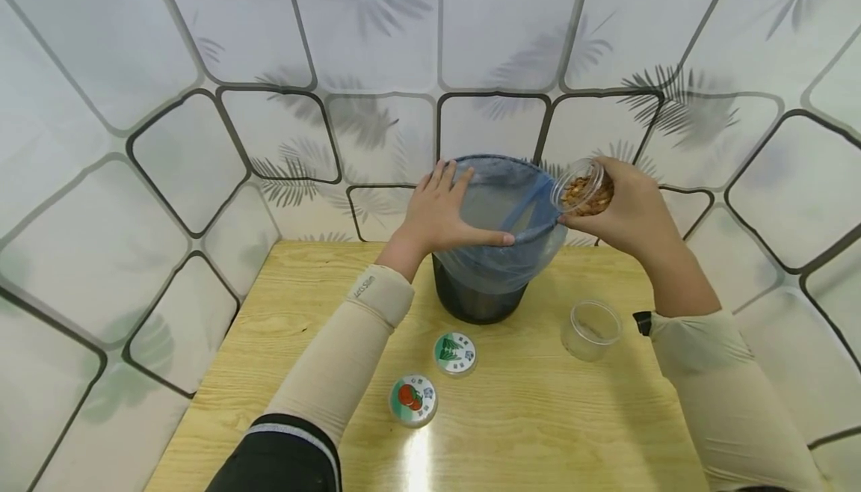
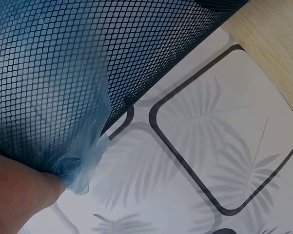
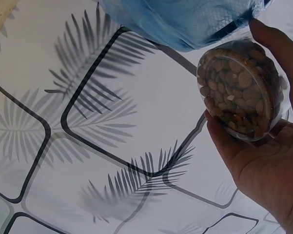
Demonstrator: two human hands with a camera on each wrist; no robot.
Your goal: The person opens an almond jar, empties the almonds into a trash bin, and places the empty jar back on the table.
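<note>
A dark mesh wastebasket (image 1: 479, 299) lined with a translucent blue bag (image 1: 501, 264) stands at the back of the table. My left hand (image 1: 440, 211) lies across its left side with fingers spread, fingertips at the far rim and thumb along the near rim. In the left wrist view part of that hand (image 2: 19, 192) is against the gathered bag edge. At the right rim my right hand (image 1: 632, 208) grips a clear jar (image 1: 587, 191), tipped so its mouth faces the basket. Brown nuts (image 3: 234, 92), like almonds, lie inside the jar.
On the wooden table (image 1: 323, 305), an uncovered clear tub (image 1: 592, 331) stands right of the basket. Two round containers with printed lids sit in front, one with a green plant (image 1: 455, 352), one with red fruit (image 1: 412, 398). Patterned cloth (image 1: 377, 133) hangs close behind.
</note>
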